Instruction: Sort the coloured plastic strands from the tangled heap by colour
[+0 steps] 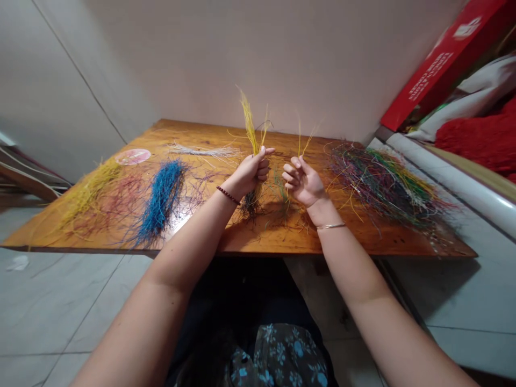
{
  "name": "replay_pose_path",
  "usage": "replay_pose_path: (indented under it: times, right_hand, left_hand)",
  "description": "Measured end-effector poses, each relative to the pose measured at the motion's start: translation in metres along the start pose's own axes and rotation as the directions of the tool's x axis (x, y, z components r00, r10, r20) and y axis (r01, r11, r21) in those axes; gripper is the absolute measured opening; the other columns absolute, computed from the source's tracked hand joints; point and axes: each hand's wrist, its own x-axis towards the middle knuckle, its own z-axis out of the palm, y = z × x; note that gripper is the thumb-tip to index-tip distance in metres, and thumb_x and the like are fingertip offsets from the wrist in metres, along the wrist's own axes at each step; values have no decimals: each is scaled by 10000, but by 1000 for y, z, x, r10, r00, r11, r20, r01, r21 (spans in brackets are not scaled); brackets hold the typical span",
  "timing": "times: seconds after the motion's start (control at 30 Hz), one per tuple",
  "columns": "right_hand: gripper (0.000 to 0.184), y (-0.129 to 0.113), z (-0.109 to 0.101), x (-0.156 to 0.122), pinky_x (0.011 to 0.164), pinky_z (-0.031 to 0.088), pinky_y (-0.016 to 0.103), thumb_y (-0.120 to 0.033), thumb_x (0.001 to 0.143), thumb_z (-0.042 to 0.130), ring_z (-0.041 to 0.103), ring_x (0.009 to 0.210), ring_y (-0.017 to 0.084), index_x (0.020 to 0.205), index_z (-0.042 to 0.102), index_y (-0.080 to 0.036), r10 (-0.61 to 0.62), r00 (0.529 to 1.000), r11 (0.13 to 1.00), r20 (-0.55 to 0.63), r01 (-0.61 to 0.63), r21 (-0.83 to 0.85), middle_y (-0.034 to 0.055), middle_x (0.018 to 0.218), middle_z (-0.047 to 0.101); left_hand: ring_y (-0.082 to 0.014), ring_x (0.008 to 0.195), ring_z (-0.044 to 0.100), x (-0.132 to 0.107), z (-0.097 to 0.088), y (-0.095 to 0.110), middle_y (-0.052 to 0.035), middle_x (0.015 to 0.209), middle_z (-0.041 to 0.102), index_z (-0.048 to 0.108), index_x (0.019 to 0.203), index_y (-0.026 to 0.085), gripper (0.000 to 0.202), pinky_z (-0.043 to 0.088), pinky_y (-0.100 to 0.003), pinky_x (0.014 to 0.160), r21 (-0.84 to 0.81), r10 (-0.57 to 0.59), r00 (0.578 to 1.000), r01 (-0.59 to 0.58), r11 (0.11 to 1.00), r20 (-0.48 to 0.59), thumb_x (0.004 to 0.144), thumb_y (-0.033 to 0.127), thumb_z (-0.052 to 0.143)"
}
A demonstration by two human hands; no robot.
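My left hand (255, 171) is closed around a bundle of yellow strands (249, 121) whose ends fan upward above the fist. To its right, my right hand (302, 180) pinches a few thin yellow strands (305, 144) between thumb and fingers. The two hands are apart, raised over the table. Below my left hand lies a small dark pile of strands (250, 204). A few green strands (282, 185) are on the wood between the hands. The lower part of the yellow bundle is hidden by my left hand.
On the wooden table (193, 239), yellow (91, 193), reddish (123, 193), blue (162, 196) and white strands (205, 151) lie leftward. A mixed-colour heap (382, 180) lies right. A pink round sticker (133, 156) is at left. A red box (443, 59) stands beyond the right edge.
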Motion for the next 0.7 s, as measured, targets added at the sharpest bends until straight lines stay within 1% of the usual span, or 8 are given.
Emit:
replay_pose_path:
  times: [0.13, 0.2, 0.23, 0.3, 0.37, 0.43, 0.6, 0.7]
  right_hand:
    - [249, 2, -1, 3, 641, 506, 231, -346, 1008, 502, 604, 732, 101, 795, 465, -220, -26, 995, 994, -97, 36, 99, -40, 788, 601]
    - [218, 3, -2, 5, 748, 538, 263, -321, 1014, 490, 630, 768, 104, 819, 492, -224, -35, 988, 992, -153, 54, 118, -43, 785, 617]
    - [211, 4, -3, 6, 736, 536, 250, -314, 1012, 503, 610, 706, 92, 822, 493, -223, -42, 986, 990, -162, 63, 125, -51, 731, 588]
    - [242, 4, -6, 8, 564, 473, 177, -315, 995, 556, 466, 506, 61, 797, 462, -215, -54, 987, 989, -152, 74, 129, -78, 607, 461]
    - [308, 3, -9, 10, 389, 290, 151, -344, 969, 611, 255, 399, 52, 771, 417, -211, -53, 987, 993, -150, 68, 99, -97, 553, 327]
    - [340, 1, -10, 10, 347, 156, 168, -387, 941, 650, 143, 391, 55, 776, 407, -214, -56, 984, 997, -168, 65, 47, -101, 552, 266]
    - [227, -1, -3, 4, 368, 143, 172, -305, 850, 735, 103, 408, 46, 956, 546, -238, -107, 979, 994, -174, 104, -26, -113, 574, 281]
    - [321, 0, 3, 0, 380, 161, 165, -236, 826, 730, 127, 410, 41, 1112, 586, -262, -140, 980, 989, -139, 131, -70, -116, 585, 321]
  left_hand:
    - [-60, 405, 178, 0, 0, -3, 95, 559, 193, 586, 1009, 174, 219, 144, -153, 398, -9, 8, 999, -8, 1000, 51, 1035, 362, 479]
    - [-61, 406, 162, 1, 0, -4, 93, 563, 188, 580, 996, 181, 231, 146, -152, 401, -3, 13, 998, -12, 1000, 67, 1043, 367, 451]
    - [-62, 407, 157, 1, -1, -4, 93, 565, 186, 578, 992, 183, 234, 147, -153, 403, 2, 14, 997, -14, 1000, 77, 1044, 370, 447]
    - [-64, 410, 156, 2, -2, -5, 92, 569, 185, 579, 990, 187, 222, 147, -155, 404, 15, 19, 995, -20, 1000, 97, 1036, 373, 468]
    - [-64, 412, 161, 2, -3, -6, 92, 574, 192, 583, 992, 191, 198, 148, -157, 404, 36, 20, 993, -24, 999, 115, 1016, 375, 515]
    - [-63, 416, 170, 1, -2, -6, 90, 580, 203, 586, 993, 197, 181, 154, -155, 406, 67, 8, 992, -17, 998, 130, 992, 376, 561]
    - [-63, 428, 192, -5, 4, -8, 85, 595, 227, 591, 1018, 191, 195, 150, -156, 412, 183, -55, 980, 19, 983, 190, 967, 379, 597]
    - [-64, 435, 189, -8, 7, -11, 82, 598, 234, 592, 1031, 182, 219, 141, -160, 416, 237, -67, 974, 14, 971, 216, 972, 392, 582]
